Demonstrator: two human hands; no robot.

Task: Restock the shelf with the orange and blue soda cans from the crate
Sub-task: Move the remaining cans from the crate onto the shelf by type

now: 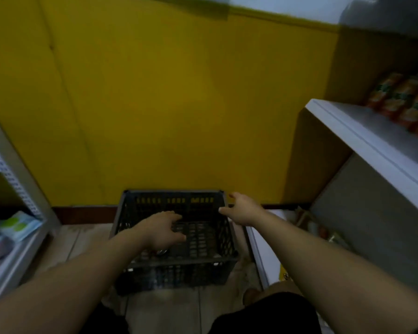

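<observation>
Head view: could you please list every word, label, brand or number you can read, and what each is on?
No text is readable here.
Orange products on the right shelf: print too blurred to read.
Green-and-white packets on the left shelf: too blurred to read.
Crate: no label visible.

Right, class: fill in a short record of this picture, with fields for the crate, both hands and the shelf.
crate: dark plastic, on the floor
left hand: open, reaching into the crate
right hand: open, by the crate's far right corner
can: one top visible under left hand
shelf: white, right side, holding blurred orange cans
</observation>
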